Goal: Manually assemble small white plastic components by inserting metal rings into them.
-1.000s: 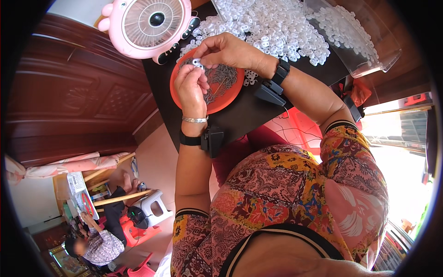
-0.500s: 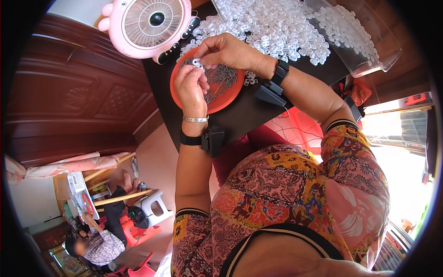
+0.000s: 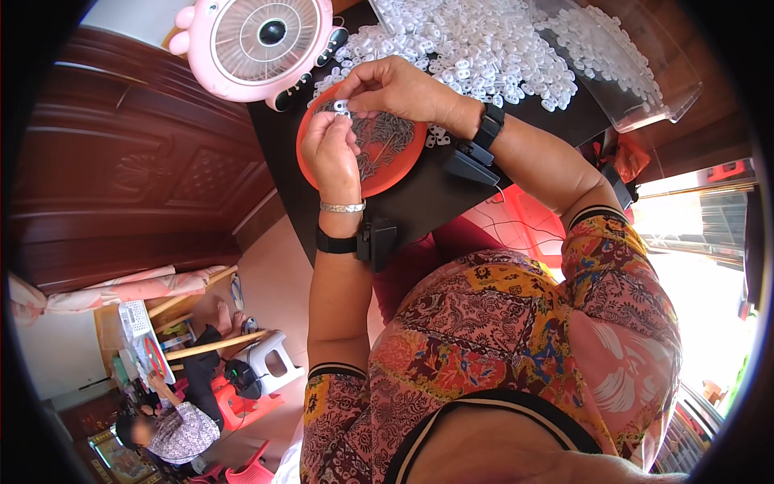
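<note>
A small white plastic piece with dark round holes (image 3: 342,106) is pinched between the fingertips of both hands. My left hand (image 3: 332,153) is closed on its lower side, and my right hand (image 3: 393,87) grips it from above right. Both are over an orange-red bowl (image 3: 414,157) that holds many small grey metal screws or pins (image 3: 393,129). Whether a screw sits in the held piece is too small to tell. Behind the bowl lies a big heap of similar white plastic pieces (image 3: 492,52), and a few lie by its right rim.
A pink fan (image 3: 197,56) stands at the table's far left. At the far right, a clear plastic bin (image 3: 657,117) holds more white pieces. The dark table (image 3: 451,194) ends near my lap. Another person (image 3: 185,431) sits at lower left beside a grey stool (image 3: 278,363).
Both hands stay together over the bowl, still on the white piece. The fingers have shifted only very slightly.
</note>
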Available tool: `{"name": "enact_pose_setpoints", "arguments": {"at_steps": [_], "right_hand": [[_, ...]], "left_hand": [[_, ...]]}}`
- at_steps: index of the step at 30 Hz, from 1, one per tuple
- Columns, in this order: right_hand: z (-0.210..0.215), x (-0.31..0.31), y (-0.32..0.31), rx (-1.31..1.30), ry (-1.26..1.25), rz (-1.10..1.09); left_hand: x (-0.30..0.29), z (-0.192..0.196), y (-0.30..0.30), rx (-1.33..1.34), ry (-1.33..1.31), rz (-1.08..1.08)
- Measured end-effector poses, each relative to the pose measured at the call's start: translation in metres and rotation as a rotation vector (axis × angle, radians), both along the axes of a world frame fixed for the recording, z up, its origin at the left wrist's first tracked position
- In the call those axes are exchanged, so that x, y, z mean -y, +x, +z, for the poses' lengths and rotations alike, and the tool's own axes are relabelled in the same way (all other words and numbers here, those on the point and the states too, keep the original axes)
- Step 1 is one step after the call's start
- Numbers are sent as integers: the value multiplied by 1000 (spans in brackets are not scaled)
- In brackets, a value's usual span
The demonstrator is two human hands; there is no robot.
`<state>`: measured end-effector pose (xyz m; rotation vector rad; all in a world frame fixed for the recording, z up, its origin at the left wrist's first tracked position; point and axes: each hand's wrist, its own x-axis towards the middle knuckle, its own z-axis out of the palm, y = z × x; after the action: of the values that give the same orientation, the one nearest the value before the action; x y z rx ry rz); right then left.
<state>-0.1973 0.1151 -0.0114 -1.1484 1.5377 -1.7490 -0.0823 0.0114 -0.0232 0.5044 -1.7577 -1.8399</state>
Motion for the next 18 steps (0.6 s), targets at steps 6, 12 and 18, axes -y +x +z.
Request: {"name": "enact_pose_setpoints", "arguments": {"at_steps": [6, 12, 18], "right_hand": [[-1, 0, -1, -2, 11, 6], [1, 0, 1, -1, 23, 20], [-2, 0, -2, -23, 6, 41]], "left_hand": [[0, 2, 0, 11, 26, -14], [1, -2, -1, -10, 15, -24], [0, -1, 0, -5, 29, -29]]}}
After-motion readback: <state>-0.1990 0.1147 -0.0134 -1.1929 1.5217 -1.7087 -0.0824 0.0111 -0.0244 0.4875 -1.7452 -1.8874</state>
